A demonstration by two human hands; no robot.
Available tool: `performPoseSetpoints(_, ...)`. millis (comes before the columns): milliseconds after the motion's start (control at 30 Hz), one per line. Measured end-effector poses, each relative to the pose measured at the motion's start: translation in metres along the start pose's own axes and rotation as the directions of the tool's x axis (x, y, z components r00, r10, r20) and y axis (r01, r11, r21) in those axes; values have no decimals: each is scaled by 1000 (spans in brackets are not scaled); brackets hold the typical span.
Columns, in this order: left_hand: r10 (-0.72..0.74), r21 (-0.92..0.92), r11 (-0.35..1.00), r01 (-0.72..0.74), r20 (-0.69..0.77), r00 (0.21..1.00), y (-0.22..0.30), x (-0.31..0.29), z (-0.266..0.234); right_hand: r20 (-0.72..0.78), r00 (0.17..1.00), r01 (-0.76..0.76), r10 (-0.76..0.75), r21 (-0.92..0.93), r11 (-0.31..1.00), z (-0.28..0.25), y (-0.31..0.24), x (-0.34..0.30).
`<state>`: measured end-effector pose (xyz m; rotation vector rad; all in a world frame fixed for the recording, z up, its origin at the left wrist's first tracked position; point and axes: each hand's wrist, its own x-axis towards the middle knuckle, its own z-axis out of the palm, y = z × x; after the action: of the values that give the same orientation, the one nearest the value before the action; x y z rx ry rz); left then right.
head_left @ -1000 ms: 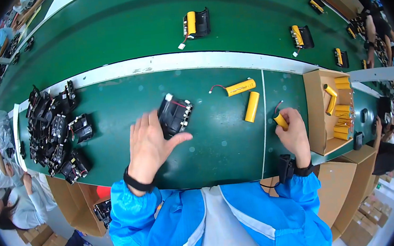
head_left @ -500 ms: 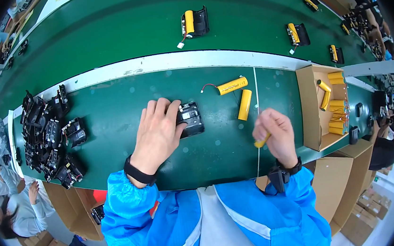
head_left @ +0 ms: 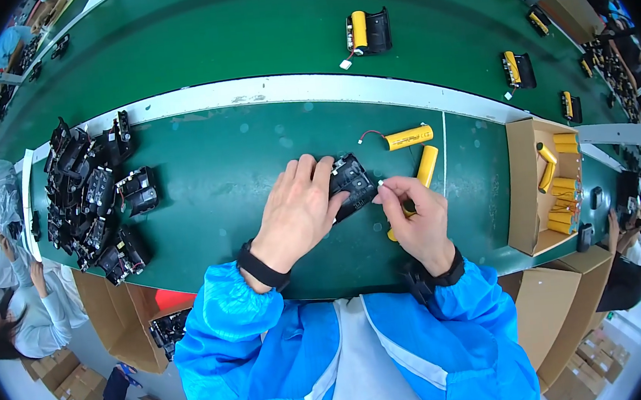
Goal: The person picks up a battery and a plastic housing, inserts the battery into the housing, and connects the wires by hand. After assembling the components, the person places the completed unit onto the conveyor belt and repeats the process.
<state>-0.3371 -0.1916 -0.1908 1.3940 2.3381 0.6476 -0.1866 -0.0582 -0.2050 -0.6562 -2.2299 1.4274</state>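
My left hand [head_left: 295, 212] grips a black plastic housing [head_left: 353, 184] by its left side, thumb along the near edge and fingers over the far edge. Its open, ribbed inside faces up. At the housing's right edge, my right hand [head_left: 418, 217] pinches a small white connector [head_left: 381, 184] between thumb and fingertips. Yellow parts of a battery [head_left: 392, 235] show under that hand; the rest of it is hidden. Just beyond lie two yellow cylindrical batteries, one [head_left: 409, 137] with a red lead and white plug, the other [head_left: 427, 164] partly behind my right hand.
A heap of black housings [head_left: 93, 199] covers the bench's left end. At the right stands a cardboard box [head_left: 524, 188] of yellow batteries. Past a white rail [head_left: 248, 91], housings fitted with batteries [head_left: 374, 33] lie on a green surface. Other people sit on both sides.
My right hand has moved left to the housing and now pinches the white connector beside it. My left hand still holds the housing, which is turned slightly. The whole view has shifted.
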Motion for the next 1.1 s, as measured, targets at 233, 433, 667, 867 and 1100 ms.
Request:
performPoseSetpoints(233, 22, -50, 998, -23, -29, 999, -5, 1, 8, 150, 967, -239, 206, 250, 938, 6, -8, 1)
performPoseSetpoints(433, 52, -47, 998, -52, -6, 999, -8, 2, 8, -1, 972, 222, -236, -339, 914, 25, -17, 22)
performPoseSetpoints(667, 71, -63, 995, -74, -42, 997, -10, 1, 13, 42, 996, -70, 79, -189, 980, 43, -1, 22)
performPoseSetpoints(867, 128, 68, 990, -120, -127, 984, -11, 1, 17, 94, 981, -149, 169, -182, 972, 38, -5, 31)
performPoseSetpoints(1100, 91, 2, 996, -91, -101, 991, -9, -1, 18, 220, 904, -358, 366, -77, 930, 31, -7, 39)
